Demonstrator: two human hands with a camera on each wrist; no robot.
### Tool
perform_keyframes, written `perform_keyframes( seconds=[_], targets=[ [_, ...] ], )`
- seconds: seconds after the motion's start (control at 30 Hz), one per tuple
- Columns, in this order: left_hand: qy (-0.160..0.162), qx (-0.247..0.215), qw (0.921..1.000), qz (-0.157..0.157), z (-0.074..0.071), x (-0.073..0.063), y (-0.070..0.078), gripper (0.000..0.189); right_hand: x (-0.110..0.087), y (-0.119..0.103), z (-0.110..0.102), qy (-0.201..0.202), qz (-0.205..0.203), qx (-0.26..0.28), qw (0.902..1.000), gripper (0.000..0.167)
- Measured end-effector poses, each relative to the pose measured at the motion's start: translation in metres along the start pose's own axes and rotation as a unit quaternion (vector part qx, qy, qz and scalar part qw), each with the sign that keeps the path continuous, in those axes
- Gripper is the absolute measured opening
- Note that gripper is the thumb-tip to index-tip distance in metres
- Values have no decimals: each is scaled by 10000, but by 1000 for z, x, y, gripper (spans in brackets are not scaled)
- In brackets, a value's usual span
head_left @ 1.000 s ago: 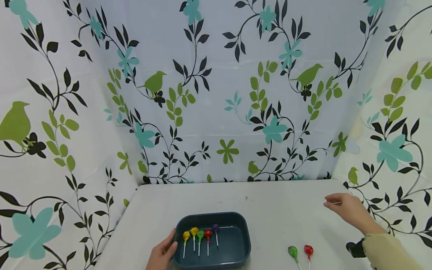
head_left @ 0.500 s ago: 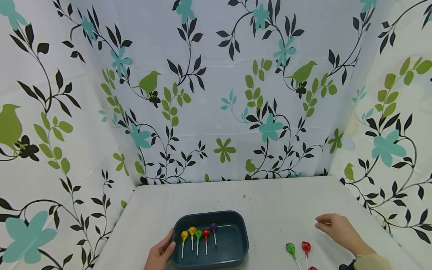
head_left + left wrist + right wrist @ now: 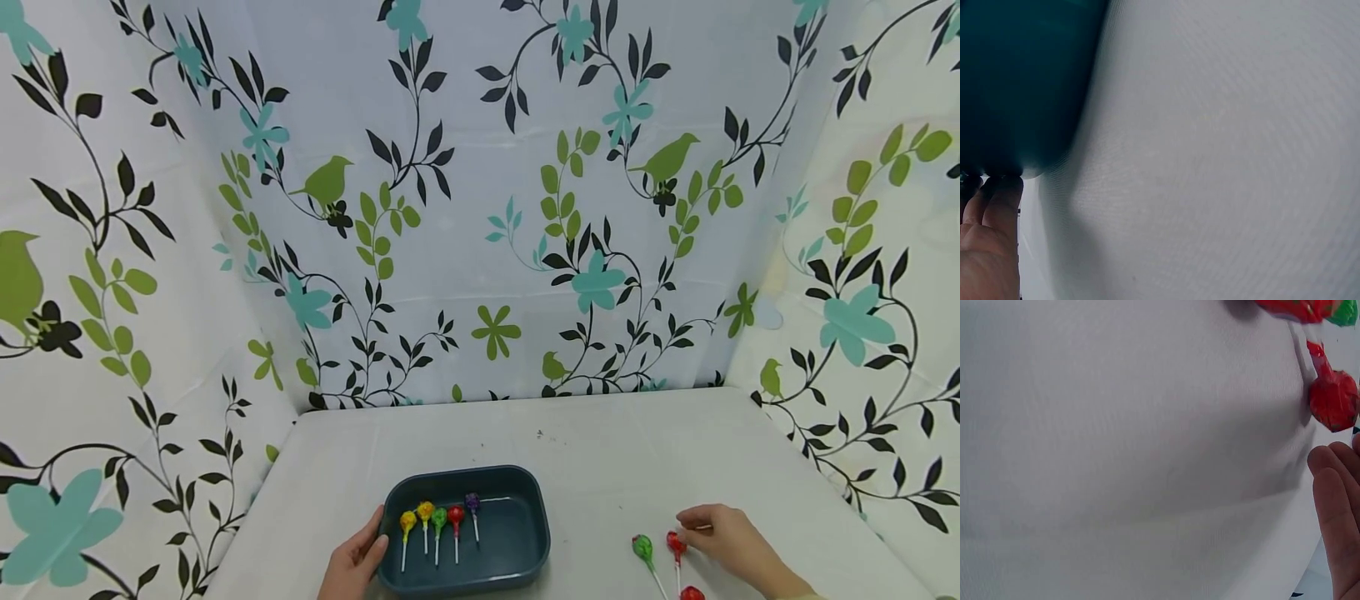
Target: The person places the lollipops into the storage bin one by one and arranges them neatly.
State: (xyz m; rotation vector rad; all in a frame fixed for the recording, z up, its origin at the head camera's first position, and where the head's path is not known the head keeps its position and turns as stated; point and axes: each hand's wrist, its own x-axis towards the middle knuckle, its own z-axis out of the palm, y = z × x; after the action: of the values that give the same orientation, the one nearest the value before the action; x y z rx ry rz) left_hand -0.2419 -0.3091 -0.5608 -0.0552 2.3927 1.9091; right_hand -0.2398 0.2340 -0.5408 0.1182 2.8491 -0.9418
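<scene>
My left hand [image 3: 356, 557] holds the left end of a dark blue tray [image 3: 532, 542], thumb at the rim. In the left wrist view its fingertips [image 3: 1004, 194] meet the tray's outer wall [image 3: 1022, 94]. My right hand [image 3: 731, 542] reaches over the table with fingers slightly bent, right at the head of a red lollipop [image 3: 677, 545]. In the right wrist view a small gap shows between its fingertips [image 3: 1329, 487] and that red lollipop [image 3: 1335, 400]. Left of it lies a green lollipop [image 3: 642, 547]; a second red lollipop [image 3: 692, 593] is partly cut off by the frame.
In the tray's left half several lollipops lie in a row: a yellow one [image 3: 407, 523], another yellow [image 3: 425, 512], a green one [image 3: 439, 520], a red one [image 3: 456, 517] and a purple one [image 3: 472, 503]. A white table [image 3: 585, 450] meets patterned curtains [image 3: 450, 250] on three sides.
My right hand has come down and left from the table's right side to the red lollipop. The second red lollipop has entered view. My left hand has stayed at the tray.
</scene>
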Motion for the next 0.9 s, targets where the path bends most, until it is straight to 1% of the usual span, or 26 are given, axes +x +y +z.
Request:
perform_keyframes(
  seconds=[0.13,0.23,0.33,0.53,0.7,0.9],
  targets=[
    [17,5,10000,59,-1,0,0,55,-1,-6,5,-105,-239,-245,9994,32],
    [48,51,9999,101,-1,1,-1,55,-1,-8,6,-56,-393,-431,9983,25],
    [73,93,9999,91,-1,2,-3,55,-1,-9,7,-67,-345,-445,9984,21],
    [74,76,9999,48,0,2,-4,57,-2,-10,4,-66,-314,-372,9988,20],
    [87,116,9999,39,0,1,-4,57,-1,-15,-10,50,-488,-288,9984,24],
    [80,114,9999,66,-1,2,-5,57,6,-29,-44,255,-716,-291,9967,25]
  ],
)
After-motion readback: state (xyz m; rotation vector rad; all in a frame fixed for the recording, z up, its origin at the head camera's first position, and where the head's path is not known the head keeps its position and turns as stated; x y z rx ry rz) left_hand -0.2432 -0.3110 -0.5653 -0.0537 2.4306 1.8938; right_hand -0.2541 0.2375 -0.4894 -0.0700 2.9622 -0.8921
